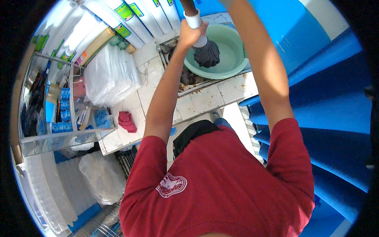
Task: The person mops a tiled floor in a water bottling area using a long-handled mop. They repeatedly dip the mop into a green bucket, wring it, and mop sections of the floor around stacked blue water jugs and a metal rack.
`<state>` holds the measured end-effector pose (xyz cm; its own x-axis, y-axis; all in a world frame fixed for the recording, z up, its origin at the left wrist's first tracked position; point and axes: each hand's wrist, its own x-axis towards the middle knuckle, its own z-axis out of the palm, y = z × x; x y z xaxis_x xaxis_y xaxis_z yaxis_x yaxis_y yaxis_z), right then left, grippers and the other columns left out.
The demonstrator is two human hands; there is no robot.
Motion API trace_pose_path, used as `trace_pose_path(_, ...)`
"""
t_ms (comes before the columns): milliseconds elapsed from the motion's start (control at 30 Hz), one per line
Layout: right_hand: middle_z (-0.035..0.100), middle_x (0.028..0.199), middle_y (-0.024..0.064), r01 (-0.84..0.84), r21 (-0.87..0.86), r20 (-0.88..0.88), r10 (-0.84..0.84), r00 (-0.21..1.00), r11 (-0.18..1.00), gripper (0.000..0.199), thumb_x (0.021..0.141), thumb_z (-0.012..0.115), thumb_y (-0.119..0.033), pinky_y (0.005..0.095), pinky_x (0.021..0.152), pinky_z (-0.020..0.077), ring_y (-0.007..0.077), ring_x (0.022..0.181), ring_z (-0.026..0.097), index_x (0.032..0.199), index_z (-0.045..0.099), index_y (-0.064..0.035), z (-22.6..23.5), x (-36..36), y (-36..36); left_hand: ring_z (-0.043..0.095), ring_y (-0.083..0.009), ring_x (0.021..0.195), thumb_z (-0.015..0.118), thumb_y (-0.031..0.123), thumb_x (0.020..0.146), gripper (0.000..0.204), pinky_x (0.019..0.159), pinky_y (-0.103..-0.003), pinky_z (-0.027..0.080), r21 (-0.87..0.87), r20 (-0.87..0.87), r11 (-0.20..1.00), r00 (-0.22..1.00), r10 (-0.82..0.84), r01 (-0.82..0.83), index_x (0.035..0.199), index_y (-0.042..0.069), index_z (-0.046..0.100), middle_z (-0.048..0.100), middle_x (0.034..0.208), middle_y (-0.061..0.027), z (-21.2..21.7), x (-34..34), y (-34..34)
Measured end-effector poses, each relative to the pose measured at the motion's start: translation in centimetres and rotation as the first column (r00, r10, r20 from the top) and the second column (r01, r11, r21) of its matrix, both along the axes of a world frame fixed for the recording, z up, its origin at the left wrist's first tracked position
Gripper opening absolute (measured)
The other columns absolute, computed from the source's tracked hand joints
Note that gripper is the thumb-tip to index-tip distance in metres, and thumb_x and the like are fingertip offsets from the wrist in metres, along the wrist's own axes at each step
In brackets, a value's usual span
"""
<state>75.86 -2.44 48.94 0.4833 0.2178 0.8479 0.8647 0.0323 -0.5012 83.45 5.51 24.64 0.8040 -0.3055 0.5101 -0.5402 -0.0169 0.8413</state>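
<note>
My left hand (191,34) is wrapped round a short white tube (193,20) over the basin. A brown stick-like piece (188,6) comes out of the tube's upper end. Bunched dark grey cloth (207,54) hangs at its lower end, inside a pale green round basin (218,74). Whether the cloth touches the basin's bottom is hard to tell. My right forearm (263,59) reaches past the basin's right side to the top edge, where the hand is cut off from view.
Under the basin lies a stained metal sink or stove top (189,77) on a white tiled counter (205,98). To the left are a crumpled red cloth (126,121), stacked clear plastic bags (108,77), a glass case (63,138) and several white rolls (126,23). A blue curtain (331,106) hangs on the right.
</note>
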Motion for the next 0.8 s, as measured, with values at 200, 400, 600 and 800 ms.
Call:
trace_pose_path(200, 0.058, 0.091, 0.0108, 0.206, -0.049, -0.217, -0.212, 0.953, 0.977, 0.034, 0.097, 0.058, -0.026, 0.0349, 0.076, 0.0465, 0.0202, 0.082, 0.056, 0.118, 0.050, -0.0004, -8.2, 0.0, -1.9, 0.061, -0.0155, 0.058, 0.073, 0.014, 0.081, 0.019, 0.056, -0.033, 0.048, -0.029, -0.149, 0.998, 0.988, 0.047, -0.052, 0.072, 0.004, 0.061, 0.064, 0.065, -0.0051, -7.4, -0.6, -2.5)
trace_pose_path(400, 0.058, 0.099, 0.0127, 0.275, 0.038, -0.148, -0.267, 0.952, 0.961, 0.038, 0.097, 0.057, -0.024, 0.0361, 0.081, 0.0464, 0.0232, 0.087, 0.056, 0.126, 0.047, -0.0008, -11.4, 0.5, -3.7, 0.061, -0.0134, 0.061, 0.072, 0.014, 0.082, 0.019, 0.055, -0.034, 0.046, -0.127, -0.063, 0.991, 0.997, 0.032, -0.040, 0.076, 0.000, 0.061, 0.064, 0.067, -0.0059, -9.6, -0.8, -4.1)
trace_pose_path(600, 0.054, 0.081, 0.0018, 0.092, 0.057, -0.314, -0.069, 0.947, 0.994, 0.030, 0.096, 0.059, -0.021, 0.0260, 0.064, 0.0451, 0.0110, 0.070, 0.053, 0.118, 0.050, -0.0013, -7.9, 0.4, -4.2, 0.061, -0.0139, 0.060, 0.072, 0.015, 0.081, 0.019, 0.056, -0.035, 0.046, 0.016, -0.164, 0.992, 0.978, 0.128, -0.127, 0.074, 0.001, 0.061, 0.064, 0.066, -0.0060, -6.8, -1.2, -3.6)
trace_pose_path(800, 0.054, 0.079, 0.0034, -0.067, 0.105, -0.086, 0.076, 0.993, 0.992, 0.030, 0.095, 0.058, -0.021, 0.0260, 0.058, 0.0439, 0.0102, 0.066, 0.053, 0.114, 0.051, 0.0012, -1.6, -2.7, -0.6, 0.059, -0.0144, 0.058, 0.072, 0.008, 0.081, 0.016, 0.055, -0.031, 0.047, -0.225, -0.008, 0.963, 0.989, 0.149, -0.147, 0.074, 0.002, 0.058, 0.061, 0.064, -0.0050, -0.2, -2.9, -1.0)
